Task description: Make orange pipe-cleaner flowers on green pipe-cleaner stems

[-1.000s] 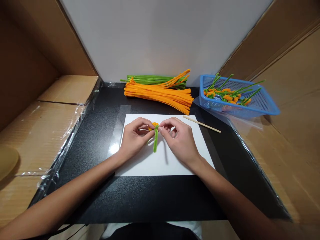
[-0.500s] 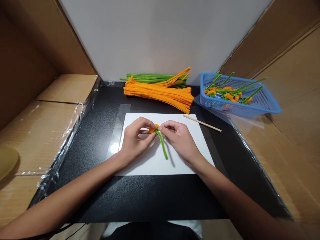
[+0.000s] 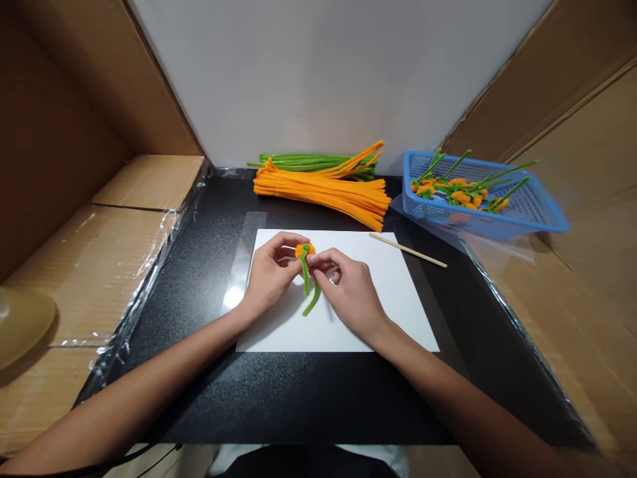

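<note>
Over a white sheet of paper (image 3: 398,305), my left hand (image 3: 271,279) pinches a small orange pipe-cleaner coil (image 3: 304,250). A green pipe cleaner (image 3: 308,285) is wound onto the coil and hangs down bent between the hands. My right hand (image 3: 348,292) grips the green pipe cleaner just under the coil with thumb and forefinger. Both hands are closed, fingertips almost touching each other.
A pile of orange pipe cleaners (image 3: 328,189) lies at the back of the black mat (image 3: 199,279), with green ones (image 3: 303,160) behind it. A thin wooden stick (image 3: 408,249) lies at the paper's right corner. A blue basket (image 3: 522,216) of finished orange-and-green pieces stands at the right. Cardboard walls flank both sides.
The green pipe cleaner's free end swung right, then back under the coil, and is now bent. The orange coil shows more openly between the fingertips. The view shifted slightly.
</note>
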The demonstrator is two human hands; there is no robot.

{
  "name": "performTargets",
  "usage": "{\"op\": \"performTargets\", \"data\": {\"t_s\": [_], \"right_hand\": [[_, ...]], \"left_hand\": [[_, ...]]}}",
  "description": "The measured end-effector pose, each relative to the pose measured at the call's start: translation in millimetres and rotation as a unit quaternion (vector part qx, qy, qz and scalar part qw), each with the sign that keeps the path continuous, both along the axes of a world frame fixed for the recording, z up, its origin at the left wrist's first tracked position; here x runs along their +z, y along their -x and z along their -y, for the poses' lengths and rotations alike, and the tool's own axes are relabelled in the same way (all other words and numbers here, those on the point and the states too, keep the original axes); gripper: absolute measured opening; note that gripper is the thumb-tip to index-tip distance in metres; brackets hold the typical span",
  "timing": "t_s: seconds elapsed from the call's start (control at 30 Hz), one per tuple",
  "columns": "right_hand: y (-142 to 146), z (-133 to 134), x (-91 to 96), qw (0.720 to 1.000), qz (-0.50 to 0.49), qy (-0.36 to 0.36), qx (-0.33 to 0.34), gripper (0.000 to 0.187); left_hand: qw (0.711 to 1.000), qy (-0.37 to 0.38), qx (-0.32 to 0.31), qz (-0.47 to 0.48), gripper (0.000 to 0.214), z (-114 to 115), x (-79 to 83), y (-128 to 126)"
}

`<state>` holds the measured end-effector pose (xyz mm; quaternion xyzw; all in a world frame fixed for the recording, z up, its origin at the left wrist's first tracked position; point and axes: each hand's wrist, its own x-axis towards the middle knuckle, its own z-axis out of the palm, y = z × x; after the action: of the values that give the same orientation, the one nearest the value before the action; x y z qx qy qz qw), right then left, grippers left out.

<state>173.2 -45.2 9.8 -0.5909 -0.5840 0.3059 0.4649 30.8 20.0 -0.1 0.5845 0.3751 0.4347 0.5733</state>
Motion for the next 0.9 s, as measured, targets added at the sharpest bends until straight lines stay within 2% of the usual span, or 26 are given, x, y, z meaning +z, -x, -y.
{"op": "performTargets", "data": {"t_s": [0.13,0.27,0.37,0.47,0.57,0.7,0.8,0.9], "right_hand": [[-14,-4,1.4,0.999,0.023,-0.019,-0.024,0.006],[-26,-5,5.8,0.984,0.149,-0.094,-0.021,0.013],[-29,-5,7.8,0.951,0.254,-0.173,-0.044,0.014],[-28,-4,7.8,0.906,0.325,-0.243,-0.12,0.01],[-26,-2,7.2,0.869,0.375,-0.266,-0.183,0.002],[-26,1,8.6,0.832,0.438,-0.281,-0.191,0.01],[-24,2,9.6,0.835,0.436,-0.281,-0.184,0.009],[-21,3,7.4,0.87,0.391,-0.245,-0.173,0.008]], "left_hand": [[1.0,0.01,-0.024,0.011,0.035,-6,2.2,2],[0.996,0.025,-0.086,0.008,0.035,-12,3.1,5],[0.993,0.036,-0.108,0.018,0.031,-13,3.2,5],[0.994,0.028,-0.102,0.018,0.029,-10,3.8,4],[0.997,0.012,-0.075,0.024,0.026,-8,3.2,2],[0.999,-0.004,-0.03,0.036,0.024,-7,-0.1,1],[0.999,-0.005,-0.01,0.039,0.022,-7,-2.0,1],[0.999,-0.017,-0.007,0.03,0.021,-6,-2.5,1]]}}
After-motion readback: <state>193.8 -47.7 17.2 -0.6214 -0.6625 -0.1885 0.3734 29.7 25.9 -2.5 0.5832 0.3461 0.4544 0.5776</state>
